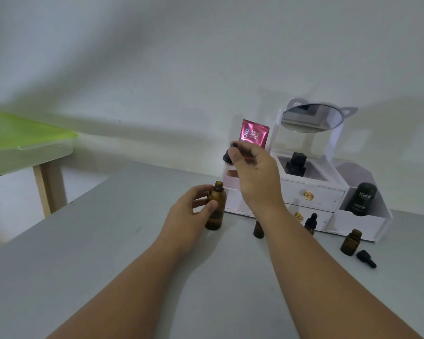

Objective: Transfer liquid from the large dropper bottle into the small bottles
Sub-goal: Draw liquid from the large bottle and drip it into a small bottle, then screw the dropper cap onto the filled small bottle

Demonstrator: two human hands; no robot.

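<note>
Amber glass, the large dropper bottle [215, 208] stands uncapped near the table's far edge, left hand [190, 211] curled around it. Right hand [253, 171] pinches the dropper cap [228, 155] above; drips may miss the small bottle [258, 228] beneath that wrist.

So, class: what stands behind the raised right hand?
Behind the right hand: a pink tube in the white organiser. The hand covers the tube's lower end and the compartment.
</note>
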